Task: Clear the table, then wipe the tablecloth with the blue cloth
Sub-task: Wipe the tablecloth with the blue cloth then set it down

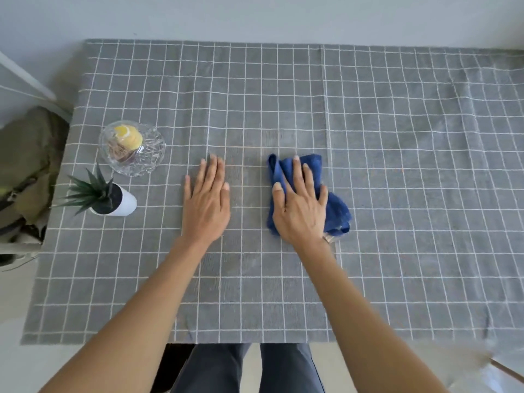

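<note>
While the right hand (300,205) lies flat, fingers spread, pressing the crumpled blue cloth (334,211) at mid-table | left hand (207,202) open, empty, on grey checked tablecloth (397,165) | cloth's long axis runs near-to-far | unwiped cloth lies rightward.

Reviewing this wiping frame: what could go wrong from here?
The glass dish and potted plant stand at the tablecloth's left edge; a leftward sweep of the blue cloth under the right hand might knock them. The left hand lies flat; lifting it could let fabric bunch.
</note>
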Demonstrator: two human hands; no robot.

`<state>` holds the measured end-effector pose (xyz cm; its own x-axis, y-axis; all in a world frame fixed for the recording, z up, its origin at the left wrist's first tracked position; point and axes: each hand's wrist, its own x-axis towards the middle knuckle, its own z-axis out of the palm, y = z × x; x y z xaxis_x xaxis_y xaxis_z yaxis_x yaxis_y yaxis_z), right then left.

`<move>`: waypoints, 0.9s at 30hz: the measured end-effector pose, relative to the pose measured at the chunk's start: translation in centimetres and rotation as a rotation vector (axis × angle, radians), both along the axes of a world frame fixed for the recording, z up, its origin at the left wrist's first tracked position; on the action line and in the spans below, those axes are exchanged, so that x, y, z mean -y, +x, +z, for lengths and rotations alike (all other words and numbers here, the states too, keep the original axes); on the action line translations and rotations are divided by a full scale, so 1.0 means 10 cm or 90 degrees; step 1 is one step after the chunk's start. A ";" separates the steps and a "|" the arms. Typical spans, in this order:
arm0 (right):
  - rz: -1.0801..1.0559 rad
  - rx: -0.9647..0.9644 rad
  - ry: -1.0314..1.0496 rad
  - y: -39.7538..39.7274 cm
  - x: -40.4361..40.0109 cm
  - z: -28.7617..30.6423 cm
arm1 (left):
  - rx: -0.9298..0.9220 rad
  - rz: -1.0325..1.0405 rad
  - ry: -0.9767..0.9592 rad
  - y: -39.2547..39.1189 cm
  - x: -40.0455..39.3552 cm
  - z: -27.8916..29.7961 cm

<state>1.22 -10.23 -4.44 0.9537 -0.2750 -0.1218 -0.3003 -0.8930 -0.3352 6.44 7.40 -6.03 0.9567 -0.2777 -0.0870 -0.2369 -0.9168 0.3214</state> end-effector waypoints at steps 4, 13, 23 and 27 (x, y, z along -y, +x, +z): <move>0.064 0.003 0.009 -0.18 -0.27 -0.01 | 0.021 0.015 0.043 -0.19 -0.26 -0.01; -0.139 -0.033 -0.013 -0.44 0.22 -0.06 | 0.039 0.022 0.055 -0.20 -0.29 -0.05; 0.033 -0.018 -0.008 -0.72 -0.71 -0.04 | 0.049 0.021 0.033 -0.19 -0.31 -0.08; -0.068 -0.017 -0.016 -0.85 -0.19 -0.09 | 0.048 0.018 0.044 -0.19 -0.32 -0.09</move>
<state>-7.27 -8.34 -5.31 0.9152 -0.3783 -0.1389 -0.4030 -0.8633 -0.3039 4.54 10.55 -6.94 0.9687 -0.2462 -0.0320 -0.2317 -0.9427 0.2399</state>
